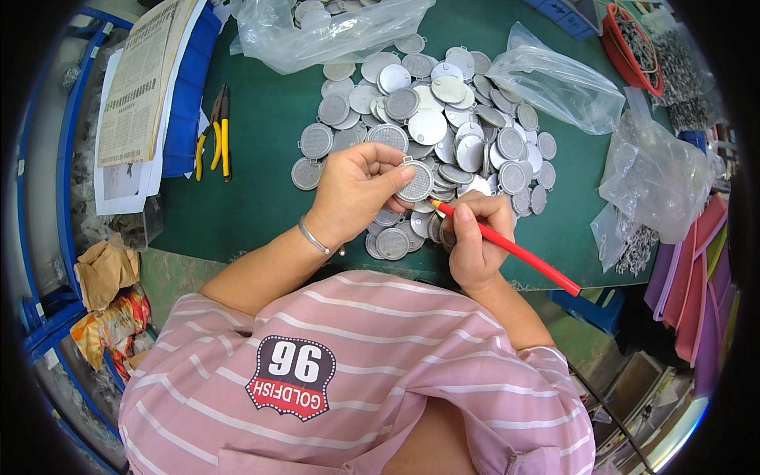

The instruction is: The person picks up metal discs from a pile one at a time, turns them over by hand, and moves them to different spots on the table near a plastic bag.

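Note:
Between the thumb and fingers of my left hand (356, 186) is a round silver metal disc (417, 184) with a small loop on its rim and a textured face. My right hand (480, 241) grips a red pencil (514, 249), its tip close to the disc's lower right edge; whether it touches I cannot tell. Beneath and beyond both hands spreads a heap of similar metal discs (428, 127), some showing textured faces, others smooth ones.
Yellow-handled pliers (214, 141) lie left on the green table (265, 182), beside a blue bin (188, 103) with newspaper (142, 79). Clear plastic bags (566, 83) flank the heap. A red basket (625, 51) with small metal parts stands far right.

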Tool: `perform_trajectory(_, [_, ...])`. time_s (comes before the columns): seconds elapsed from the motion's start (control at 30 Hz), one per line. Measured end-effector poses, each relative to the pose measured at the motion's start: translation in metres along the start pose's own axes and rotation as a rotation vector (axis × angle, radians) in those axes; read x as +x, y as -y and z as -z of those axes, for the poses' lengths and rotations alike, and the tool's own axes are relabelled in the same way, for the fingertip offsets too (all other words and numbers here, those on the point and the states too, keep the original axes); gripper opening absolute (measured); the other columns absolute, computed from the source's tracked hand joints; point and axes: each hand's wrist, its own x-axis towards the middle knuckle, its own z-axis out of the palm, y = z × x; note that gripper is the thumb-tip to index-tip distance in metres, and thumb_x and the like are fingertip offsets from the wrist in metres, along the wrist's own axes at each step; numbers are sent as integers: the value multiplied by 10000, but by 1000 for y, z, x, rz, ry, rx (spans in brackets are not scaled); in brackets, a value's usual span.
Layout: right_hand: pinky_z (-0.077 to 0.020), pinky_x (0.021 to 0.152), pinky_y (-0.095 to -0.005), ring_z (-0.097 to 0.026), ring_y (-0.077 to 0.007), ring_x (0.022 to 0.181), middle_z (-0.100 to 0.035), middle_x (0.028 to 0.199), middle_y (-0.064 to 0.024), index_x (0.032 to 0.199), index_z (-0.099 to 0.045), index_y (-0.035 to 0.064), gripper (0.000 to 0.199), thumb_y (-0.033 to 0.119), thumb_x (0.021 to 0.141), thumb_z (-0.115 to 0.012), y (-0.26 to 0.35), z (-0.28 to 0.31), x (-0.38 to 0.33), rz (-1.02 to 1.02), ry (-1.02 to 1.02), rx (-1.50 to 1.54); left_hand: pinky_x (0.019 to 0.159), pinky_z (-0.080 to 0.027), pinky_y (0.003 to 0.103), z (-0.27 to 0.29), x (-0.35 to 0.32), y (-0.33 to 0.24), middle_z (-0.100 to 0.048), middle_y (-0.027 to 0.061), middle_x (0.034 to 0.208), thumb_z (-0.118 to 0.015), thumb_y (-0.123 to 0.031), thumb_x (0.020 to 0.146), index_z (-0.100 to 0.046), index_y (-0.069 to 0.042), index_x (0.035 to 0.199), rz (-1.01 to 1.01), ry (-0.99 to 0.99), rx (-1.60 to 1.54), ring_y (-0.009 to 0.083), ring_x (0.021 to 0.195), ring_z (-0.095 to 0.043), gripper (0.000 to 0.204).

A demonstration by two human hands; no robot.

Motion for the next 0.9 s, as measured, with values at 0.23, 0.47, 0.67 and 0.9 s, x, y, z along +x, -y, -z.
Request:
perform_trajectory(0.23, [-390, 463, -226, -484, -104, 502, -549, 624, -81, 783, -464, -6, 70, 7, 828, -516, -1, -1, 0, 1, 35, -16, 486, -501, 205, -1, 0, -1, -613, 101, 753, -617, -60, 798, -539, 53, 917, -4, -3, 6, 130, 586, -600, 182])
perform_trajectory(0.47, [-393, 466, -234, -495, -111, 508, -556, 628, -77, 786, -469, -3, 76, 25, 837, -517, -2, -2, -1, -32, 56, -89, 487, -504, 206, 0, 0, 1, -611, 102, 753, -616, -58, 797, -535, 57, 919, -12, -1, 27, 133, 586, -601, 186])
perform_trajectory(0.67, [-390, 464, -237, -490, -121, 498, -556, 623, -82, 796, -480, -6, 65, 25, 836, -520, -3, 3, -3, -17, 68, -72, 487, -506, 212, -1, 0, -3, -608, 111, 755, -614, -56, 797, -526, 55, 933, 19, -4, -32, 142, 585, -604, 197])
perform_trajectory(0.9, [-432, 590, -241, -518, -159, 622, -600, 782, -101, 999, -519, -15, 211, 3, 799, -582, -4, 1, 7, 170, 97, -247, 494, -508, 223, 1, 0, -1, -609, 109, 764, -613, -67, 800, -528, 47, 941, 5, 1, -54, 146, 585, -603, 200])
